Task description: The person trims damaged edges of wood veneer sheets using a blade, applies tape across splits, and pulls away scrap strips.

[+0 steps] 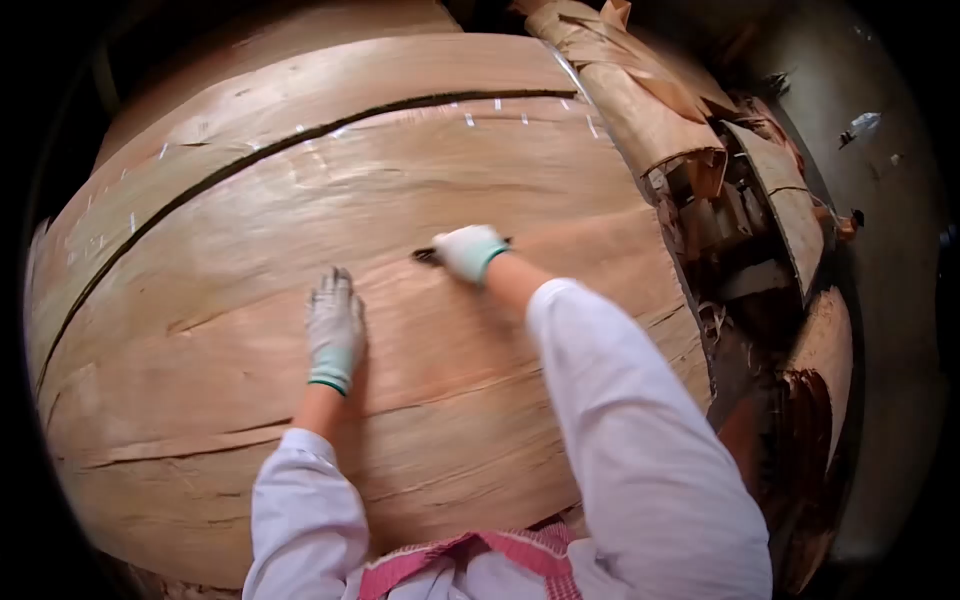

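A broad sheet of wood veneer (230,350) lies in front of me, with splits and seams running across it. My left hand (336,325), in a white glove with a green cuff, rests flat on the veneer, fingers stretched out. Further right, my right hand (468,252), gloved alike and slightly blurred, is closed around a dark, narrow hand tool (427,257). One end of the tool sticks out to the left, low over the veneer, and a bit shows behind the hand. Its exact kind is hidden by the grip and the blur.
A long dark gap (250,155) curves across the veneer's far part, with short white tape strips (470,120) near it. Rolled veneer (640,95) lies past the right edge. Broken veneer pieces (780,200) stand below it, beside the grey floor (890,330).
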A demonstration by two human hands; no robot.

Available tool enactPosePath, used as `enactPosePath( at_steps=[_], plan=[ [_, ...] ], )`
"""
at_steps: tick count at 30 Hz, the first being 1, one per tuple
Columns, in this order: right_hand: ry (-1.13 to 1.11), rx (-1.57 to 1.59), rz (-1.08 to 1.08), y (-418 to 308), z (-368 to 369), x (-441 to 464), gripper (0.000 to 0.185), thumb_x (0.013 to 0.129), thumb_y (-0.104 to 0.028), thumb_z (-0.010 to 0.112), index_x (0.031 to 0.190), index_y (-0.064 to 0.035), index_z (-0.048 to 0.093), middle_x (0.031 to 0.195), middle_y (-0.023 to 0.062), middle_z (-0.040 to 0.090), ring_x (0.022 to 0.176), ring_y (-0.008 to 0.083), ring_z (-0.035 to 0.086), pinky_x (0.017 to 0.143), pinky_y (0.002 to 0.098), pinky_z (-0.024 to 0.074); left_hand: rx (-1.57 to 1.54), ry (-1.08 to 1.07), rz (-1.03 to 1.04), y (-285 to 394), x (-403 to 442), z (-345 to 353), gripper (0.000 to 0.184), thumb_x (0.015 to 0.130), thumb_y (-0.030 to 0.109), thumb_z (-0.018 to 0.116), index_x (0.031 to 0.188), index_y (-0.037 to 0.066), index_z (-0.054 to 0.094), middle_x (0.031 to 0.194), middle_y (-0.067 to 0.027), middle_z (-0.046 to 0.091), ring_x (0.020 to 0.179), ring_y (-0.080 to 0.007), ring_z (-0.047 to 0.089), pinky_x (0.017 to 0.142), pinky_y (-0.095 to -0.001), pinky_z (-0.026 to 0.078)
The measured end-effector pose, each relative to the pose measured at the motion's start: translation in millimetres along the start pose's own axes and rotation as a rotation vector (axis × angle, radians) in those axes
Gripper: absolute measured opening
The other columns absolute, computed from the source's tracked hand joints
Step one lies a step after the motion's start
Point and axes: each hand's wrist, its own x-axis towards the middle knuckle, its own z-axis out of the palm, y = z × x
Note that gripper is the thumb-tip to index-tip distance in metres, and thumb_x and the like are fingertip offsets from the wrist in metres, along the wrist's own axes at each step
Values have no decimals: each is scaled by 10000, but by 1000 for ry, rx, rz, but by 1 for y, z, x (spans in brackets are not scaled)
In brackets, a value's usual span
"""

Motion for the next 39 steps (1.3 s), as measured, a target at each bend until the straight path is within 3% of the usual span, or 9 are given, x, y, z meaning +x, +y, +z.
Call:
enactPosePath(
  at_steps=[9, 16, 20, 23, 25, 26, 29, 32, 39],
  plan=[
    [44, 48, -116, 123, 21, -19, 203, 895, -189, 494, 1011, -99, 635, 948, 158, 689, 902, 325, 672, 749, 445, 532, -11, 45, -11, 191, 44, 65, 443, 947, 215, 446, 1351, 33, 433, 1415, -177, 430, 1331, -336, 368, 1131, -433, 234],
    [58, 98, -68, 411, 60, -93, 218, 941, -276, 469, 1009, -89, 557, 896, 195, 657, 852, 396, 629, 726, 486, 485, 91, -7, -53, 201, 42, 68, 453, 952, 198, 449, 1377, 44, 417, 1438, -160, 403, 1355, -316, 333, 1134, -433, 229],
    [52, 108, 124, 545, 97, -145, 248, 944, -279, 462, 1096, -102, 546, 989, 219, 638, 932, 407, 598, 781, 487, 468, 129, -8, -29, 201, 45, 69, 449, 953, 194, 447, 1374, 42, 418, 1435, -162, 406, 1349, -320, 338, 1132, -429, 233],
    [-253, -204, 540, 629, 134, -172, 314, 937, -290, 478, 1140, -74, 582, 1071, 198, 633, 1013, 396, 584, 841, 461, 471, 117, -19, -35, 206, 50, 64, 447, 953, 198, 449, 1371, 41, 419, 1430, -164, 410, 1340, -324, 350, 1130, -427, 236],
    [320, 139, 575, 574, 117, -165, 345, 932, -296, 498, 1156, -50, 588, 1076, 204, 626, 1010, 387, 589, 861, 439, 465, 115, -33, -40, 203, 43, 66, 449, 952, 201, 451, 1370, 41, 418, 1427, -164, 413, 1332, -328, 360, 1128, -428, 240],
    [559, 327, 397, 548, 109, -151, 355, 912, -279, 540, 1157, -25, 577, 1080, 214, 614, 1018, 386, 580, 868, 430, 459, 111, -37, -41, 203, 40, 65, 446, 953, 206, 450, 1368, 44, 421, 1426, -166, 414, 1329, -328, 365, 1127, -428, 242],
    [730, 471, -11, 457, 82, -92, 282, 827, -118, 622, 1102, -52, 618, 1038, 202, 611, 1001, 364, 577, 870, 409, 459, 104, 4, -33, 204, 45, 63, 446, 947, 219, 464, 1361, 56, 429, 1417, -172, 420, 1322, -323, 376, 1125, -431, 249],
    [346, 737, -126, 362, 59, -47, 267, 778, -225, 688, 995, -75, 650, 962, 186, 614, 962, 338, 584, 853, 400, 463, 87, 162, -23, 204, 41, 61, 437, 917, 229, 516, 1323, 76, 461, 1358, -172, 466, 1286, -313, 411, 1099, -440, 282],
    [117, 329, -121, 302, 46, -34, 230, 806, -243, 654, 973, -88, 630, 1059, 152, 615, 1005, 342, 583, 843, 422, 481, 108, 300, -71, 207, 33, 60, 147, 843, 209, 606, 946, 116, 558, 964, -88, 589, 939, -294, 553, 792, -426, 411]
  ],
)
